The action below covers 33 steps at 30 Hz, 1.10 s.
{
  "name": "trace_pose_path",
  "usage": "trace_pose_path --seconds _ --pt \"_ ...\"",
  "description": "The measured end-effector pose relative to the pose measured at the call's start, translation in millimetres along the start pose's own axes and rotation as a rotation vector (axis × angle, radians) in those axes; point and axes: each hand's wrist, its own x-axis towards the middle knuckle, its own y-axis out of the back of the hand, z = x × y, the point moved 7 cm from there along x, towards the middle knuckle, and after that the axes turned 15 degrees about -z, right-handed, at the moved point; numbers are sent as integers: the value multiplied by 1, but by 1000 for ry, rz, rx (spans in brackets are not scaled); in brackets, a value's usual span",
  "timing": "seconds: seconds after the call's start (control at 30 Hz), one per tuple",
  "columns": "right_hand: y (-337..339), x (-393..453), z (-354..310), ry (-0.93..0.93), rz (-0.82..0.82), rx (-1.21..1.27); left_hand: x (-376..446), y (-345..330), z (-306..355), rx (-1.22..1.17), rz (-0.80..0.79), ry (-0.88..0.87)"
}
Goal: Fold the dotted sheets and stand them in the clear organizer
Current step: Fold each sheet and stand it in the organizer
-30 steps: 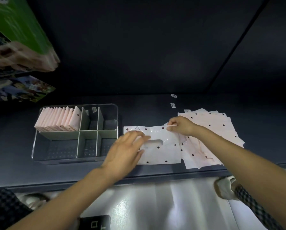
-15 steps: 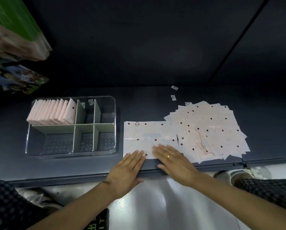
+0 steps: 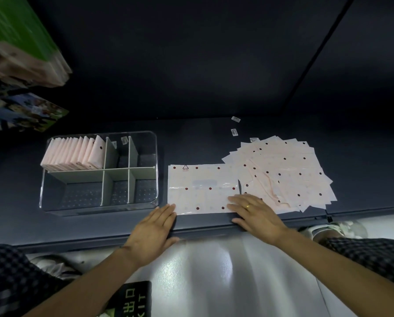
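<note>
One pale pink sheet with dark red dots lies flat on the dark shelf, right of the clear organizer. My left hand lies flat at the sheet's near left corner, fingers straight. My right hand, with a ring, presses flat on its near right corner. A fanned pile of dotted sheets lies to the right, overlapping the flat sheet's right edge. Several folded sheets stand in the organizer's back left compartment.
The dark shelf's front edge runs just under my hands. Two small labels lie behind the pile. Green and printed packs hang at the upper left. The organizer's other compartments hold no sheets.
My hands left the sheet's top and came to its near edge. Since half a second ago they have slid apart along that edge to the two near corners.
</note>
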Motion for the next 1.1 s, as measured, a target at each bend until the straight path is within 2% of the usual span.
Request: trace_pose_path --seconds 0.1,0.3,0.37,0.43,0.47,0.57,0.63,0.7,0.83,0.97,1.03,1.1 --pt "-3 12 -13 19 33 29 4 -1 1 -114 -13 20" --pt "3 21 -19 28 48 -121 14 14 3 -146 17 68" --pt "8 24 -17 -10 25 -89 17 20 5 -173 28 50" --pt "10 27 -12 -76 -37 63 21 24 7 -184 2 20" --pt "6 26 -6 -114 -122 181 23 25 8 -185 -29 6" --pt "-6 17 3 -180 -373 678 26 31 9 -250 -154 -5" --pt "0 15 5 -206 -396 927 27 38 9 -282 -200 0" --pt "6 17 12 -256 -420 1053 27 49 8 -276 -205 16" --pt "17 33 27 -301 -383 1187 27 73 4 -298 -89 47" --pt "14 54 32 -345 -343 1173 14 86 14 -227 219 7" --pt "9 63 33 -363 -340 1105 10 77 35 -188 266 -78" --pt "2 70 35 -396 -338 992 12 55 56 -116 185 -124"
